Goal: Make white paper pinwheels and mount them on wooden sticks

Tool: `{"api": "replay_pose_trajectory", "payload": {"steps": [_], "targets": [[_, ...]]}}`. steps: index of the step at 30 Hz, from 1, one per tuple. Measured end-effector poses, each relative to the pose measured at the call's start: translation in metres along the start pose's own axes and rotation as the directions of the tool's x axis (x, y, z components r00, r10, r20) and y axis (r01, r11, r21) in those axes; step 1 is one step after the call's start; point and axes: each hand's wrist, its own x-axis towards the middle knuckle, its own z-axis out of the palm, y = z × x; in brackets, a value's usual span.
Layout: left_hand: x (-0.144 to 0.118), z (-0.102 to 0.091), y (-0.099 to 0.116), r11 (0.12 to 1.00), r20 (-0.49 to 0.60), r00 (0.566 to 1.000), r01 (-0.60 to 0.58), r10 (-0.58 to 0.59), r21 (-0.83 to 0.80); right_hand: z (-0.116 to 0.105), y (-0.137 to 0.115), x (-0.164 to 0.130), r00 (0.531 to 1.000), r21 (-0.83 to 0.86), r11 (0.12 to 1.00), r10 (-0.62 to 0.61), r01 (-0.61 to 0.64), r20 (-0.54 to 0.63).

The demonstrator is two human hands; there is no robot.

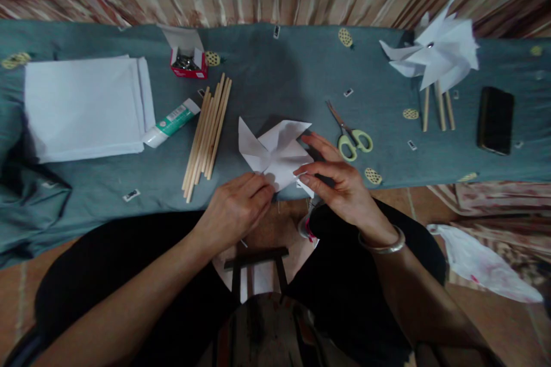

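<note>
A white folded paper pinwheel [275, 152] lies near the front edge of the grey-blue cloth-covered table [275, 69]. My left hand [236, 206] pinches its lower left corner. My right hand [340, 180], with a metal bangle on the wrist, holds the pinwheel's right side, fingers spread over the folds. A bundle of wooden sticks [207, 135] lies just left of the paper. Green-handled scissors [350, 135] lie just right of my right hand.
A stack of white paper [84, 106] lies at far left, with a glue tube [171, 122] beside it. An open red box [187, 57] of small metal pieces sits behind. Finished pinwheels on sticks [437, 57] and a black phone [495, 120] lie at right. A white plastic bag [482, 264] lies on the floor.
</note>
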Motion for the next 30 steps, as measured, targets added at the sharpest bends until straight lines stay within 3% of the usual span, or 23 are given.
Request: {"api": "replay_pose_trajectory", "payload": {"steps": [6, 12, 18, 30], "targets": [[0.001, 0.0, 0.001, 1.0, 0.017, 1.0, -0.013, 0.013, 0.003, 0.016, -0.002, 0.007, 0.995, -0.146, 0.989, -0.044, 0.03, -0.089], [0.001, -0.001, 0.002, 0.998, -0.055, 0.998, 0.039, -0.041, -0.044, 0.027, -0.007, 0.013, 0.995, -0.243, 0.97, -0.053, 0.032, -0.079], [-0.001, 0.001, 0.0, 0.999, 0.001, 1.0, -0.025, 0.025, -0.039, 0.031, -0.007, 0.016, 0.998, -0.254, 0.967, -0.037, 0.024, -0.046], [0.001, 0.002, 0.001, 0.999, 0.018, 1.0, -0.002, 0.003, -0.036, 0.038, -0.001, 0.015, 0.992, -0.187, 0.981, -0.07, 0.049, -0.103]]}}
